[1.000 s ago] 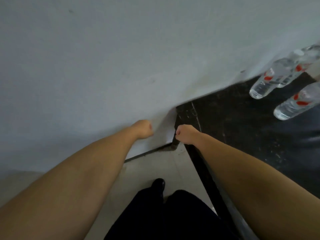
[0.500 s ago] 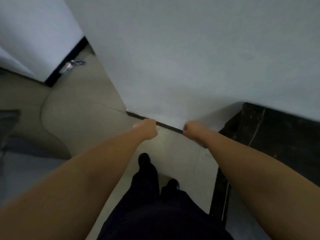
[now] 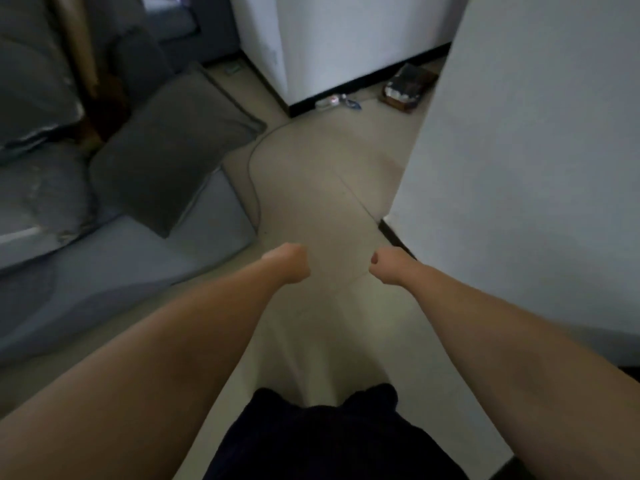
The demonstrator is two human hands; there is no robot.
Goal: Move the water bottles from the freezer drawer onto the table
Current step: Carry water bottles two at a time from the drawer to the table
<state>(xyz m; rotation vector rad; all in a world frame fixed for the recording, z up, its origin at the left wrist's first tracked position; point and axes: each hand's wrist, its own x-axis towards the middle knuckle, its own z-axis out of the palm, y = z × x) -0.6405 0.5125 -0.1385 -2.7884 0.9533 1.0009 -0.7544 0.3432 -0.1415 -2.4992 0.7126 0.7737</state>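
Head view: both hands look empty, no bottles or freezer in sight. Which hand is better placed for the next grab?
Neither, clearly. The left hand and right hand are both curled, empty, level and equally far forward over the floor. The white wall crowds the right side, so left has slightly freer room.

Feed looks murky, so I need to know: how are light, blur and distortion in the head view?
Head view: dim and soft throughout; sofa in deep shadow, floor clutter blurred past identifying; wide-angle bends the white wall; both fists, left hand and right hand, readable.
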